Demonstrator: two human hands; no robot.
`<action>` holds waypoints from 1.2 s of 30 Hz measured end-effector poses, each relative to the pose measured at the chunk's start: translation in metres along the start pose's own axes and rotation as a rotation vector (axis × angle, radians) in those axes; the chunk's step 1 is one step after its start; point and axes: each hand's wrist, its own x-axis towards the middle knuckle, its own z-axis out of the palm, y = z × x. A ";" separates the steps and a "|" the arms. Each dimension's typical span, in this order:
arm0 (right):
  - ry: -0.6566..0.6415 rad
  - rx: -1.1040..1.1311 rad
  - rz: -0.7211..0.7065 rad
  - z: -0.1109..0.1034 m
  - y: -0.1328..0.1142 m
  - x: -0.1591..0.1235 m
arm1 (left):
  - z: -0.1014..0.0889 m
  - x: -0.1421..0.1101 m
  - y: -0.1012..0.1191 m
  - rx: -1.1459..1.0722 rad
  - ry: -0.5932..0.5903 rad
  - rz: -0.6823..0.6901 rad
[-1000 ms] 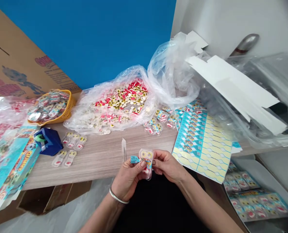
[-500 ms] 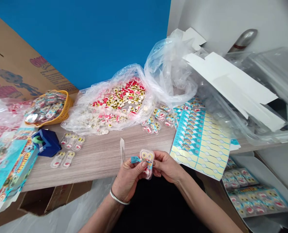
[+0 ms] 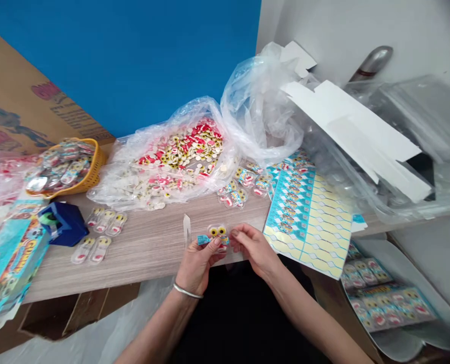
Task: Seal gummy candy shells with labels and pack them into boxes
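My left hand [image 3: 197, 263], with a silver bangle at the wrist, grips a small clear plastic candy pack [image 3: 217, 230] between thumb and fingers. Two yellow eye candies show at the pack's top and red and white below. A blue printed sticker label [image 3: 203, 239] lies across its middle, its left end sticking out past the thumb. Just right of the pack, my right hand [image 3: 253, 247] has thumb and fingertips drawn together; what lies between them is too small to make out. Sheets of such labels [image 3: 304, 222] lie on the table by my right hand, partly peeled.
Several unlabelled packs [image 3: 105, 221] lie at left beside a blue tape dispenser [image 3: 63, 225]. A yellow basket [image 3: 96, 167] holds finished-looking packs. Loose candies fill an open plastic bag [image 3: 187, 151]. A pointed strip [image 3: 187, 228] lies ahead of my left hand. Filled display boxes [image 3: 395, 308] stand lower right.
My left hand has shifted left and tilted the pack, so its eyes face up more. The right hand's fingertips have drawn slightly away from the pack's edge. The view has moved slightly.
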 end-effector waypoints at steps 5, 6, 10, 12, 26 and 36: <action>0.045 -0.361 -0.271 0.001 -0.006 -0.011 | 0.010 0.005 -0.005 -0.014 -0.019 0.009; 0.057 -0.395 -0.282 -0.001 -0.007 -0.012 | 0.011 0.004 -0.005 0.001 -0.041 0.012; 0.103 -0.396 -0.249 -0.005 -0.012 -0.012 | 0.007 0.003 -0.002 0.045 -0.040 0.104; 0.113 -0.373 -0.247 -0.006 -0.015 -0.013 | 0.004 0.004 0.000 0.047 -0.027 0.147; -0.023 -0.119 -0.181 -0.005 -0.002 -0.020 | 0.006 0.012 -0.003 -0.117 -0.320 -0.199; 0.160 -0.348 -0.392 0.006 -0.001 -0.015 | 0.008 0.020 -0.005 -0.128 -0.277 0.058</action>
